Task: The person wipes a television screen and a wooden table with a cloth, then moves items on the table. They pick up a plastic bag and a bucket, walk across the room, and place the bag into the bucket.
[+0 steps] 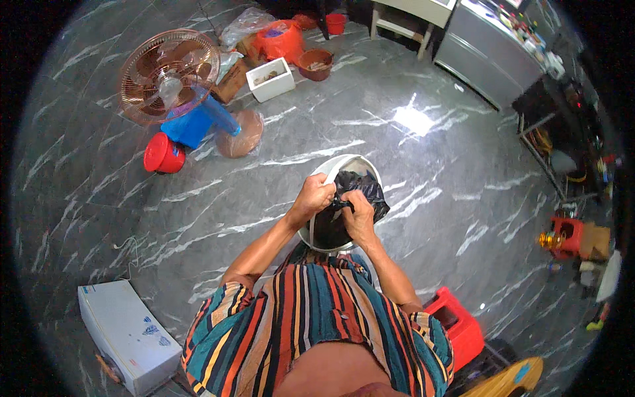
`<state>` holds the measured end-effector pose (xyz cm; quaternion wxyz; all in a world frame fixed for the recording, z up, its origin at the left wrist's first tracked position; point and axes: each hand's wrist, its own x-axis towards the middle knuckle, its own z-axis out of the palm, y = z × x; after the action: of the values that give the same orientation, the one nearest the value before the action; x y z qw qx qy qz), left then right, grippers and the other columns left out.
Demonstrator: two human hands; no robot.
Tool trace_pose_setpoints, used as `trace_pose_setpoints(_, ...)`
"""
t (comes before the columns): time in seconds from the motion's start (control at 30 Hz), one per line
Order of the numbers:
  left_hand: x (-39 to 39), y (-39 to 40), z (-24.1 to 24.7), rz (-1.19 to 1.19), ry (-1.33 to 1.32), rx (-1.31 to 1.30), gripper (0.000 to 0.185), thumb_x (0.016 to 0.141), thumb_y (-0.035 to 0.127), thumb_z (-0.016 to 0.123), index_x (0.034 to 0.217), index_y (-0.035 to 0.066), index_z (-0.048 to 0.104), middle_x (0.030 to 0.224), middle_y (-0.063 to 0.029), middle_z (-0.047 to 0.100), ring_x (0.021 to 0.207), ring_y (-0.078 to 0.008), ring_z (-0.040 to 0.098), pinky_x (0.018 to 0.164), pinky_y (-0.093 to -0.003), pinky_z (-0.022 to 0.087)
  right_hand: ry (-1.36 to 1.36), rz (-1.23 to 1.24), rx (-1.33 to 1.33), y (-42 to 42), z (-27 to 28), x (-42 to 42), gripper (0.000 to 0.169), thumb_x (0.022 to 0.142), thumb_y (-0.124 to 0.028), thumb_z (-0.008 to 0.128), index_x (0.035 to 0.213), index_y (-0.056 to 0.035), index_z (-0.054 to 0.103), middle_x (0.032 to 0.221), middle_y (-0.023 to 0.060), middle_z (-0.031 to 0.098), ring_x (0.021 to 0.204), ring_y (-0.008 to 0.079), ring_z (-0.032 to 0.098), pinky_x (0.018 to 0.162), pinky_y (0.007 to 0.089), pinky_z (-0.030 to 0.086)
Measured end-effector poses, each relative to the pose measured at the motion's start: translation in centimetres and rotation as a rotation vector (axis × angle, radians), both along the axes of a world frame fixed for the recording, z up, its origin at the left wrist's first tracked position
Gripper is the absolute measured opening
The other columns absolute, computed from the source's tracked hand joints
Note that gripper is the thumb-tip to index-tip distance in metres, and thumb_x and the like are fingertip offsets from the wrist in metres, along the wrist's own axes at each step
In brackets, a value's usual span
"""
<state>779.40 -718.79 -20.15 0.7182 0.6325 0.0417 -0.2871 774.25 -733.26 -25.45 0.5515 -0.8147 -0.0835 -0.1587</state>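
A round white bin (373, 168) is in front of me, close to my legs, with a black plastic bag (364, 183) bunched inside its mouth. Part of the bag hangs over the right side. My left hand (315, 194) grips a white band (339, 166) that runs across the left of the opening; whether it is a handle or a loose ring cannot be told. Over the opening, my right hand (358, 211) pinches a gathered part of the bag, close to my left fingers. The bin's bottom is hidden by the bag and my hands.
A pedestal fan (169, 79) stands front left beside a red bucket (164, 153) and a white foam box (271, 80). The left foreground holds a white chest (126, 327); a red plastic stool (459, 327) is at the right. A grey cabinet (488, 54) stands far right.
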Motion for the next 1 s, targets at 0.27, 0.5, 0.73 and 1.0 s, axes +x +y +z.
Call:
trace_pose_setpoints(0.27,17.8,-3.6,-6.2,0.064,-0.283,0.374,0.013,0.075,0.015,0.057,0.067,0.005,0.053,0.055,0.0015,0.049,0.041,-0.0064,0.042,0.037,-0.0251,0.032,0.407,-0.077,0.502,-9.0,-2.9,14.4,0.014,0.075,0.004,0.046,0.085,-0.0008,0.055,0.064,-0.0017,0.049,0.058,0.0070,0.046,0.054,0.0211,0.038)
trace_pose_setpoints(0.5,33.7,-5.7,-5.5,0.144,-0.218,0.345,0.015,0.074,0.015,0.057,0.069,0.000,0.056,0.054,-0.0037,0.052,0.046,-0.0106,0.050,0.040,-0.0271,0.038,0.280,0.048,0.048,-12.6,0.2,28.4,0.014,0.073,0.001,0.051,0.085,0.0005,0.056,0.079,0.0118,0.058,0.070,0.0203,0.057,0.063,0.0277,0.045)
trace_pose_setpoints(0.73,45.7,-7.7,-3.2,0.285,-0.300,0.316,0.015,0.076,0.016,0.058,0.075,0.001,0.056,0.059,-0.0004,0.052,0.050,-0.0068,0.046,0.043,-0.0244,0.036,0.145,0.077,-0.183,-13.2,0.2,42.1,0.024,0.066,-0.003,0.063,0.088,-0.0032,0.055,0.079,0.0158,0.059,0.074,0.0354,0.058,0.062,0.0426,0.045)
trace_pose_setpoints(1.0,62.5,-8.4,-3.4,0.462,-0.208,0.367,0.013,0.078,0.015,0.059,0.071,0.004,0.056,0.056,0.0004,0.050,0.046,-0.0061,0.044,0.040,-0.0237,0.033,0.273,0.324,-0.158,-15.3,0.2,61.8,0.028,0.067,0.004,0.059,0.095,-0.0008,0.059,0.081,0.0140,0.063,0.074,0.0183,0.062,0.067,0.0282,0.047)
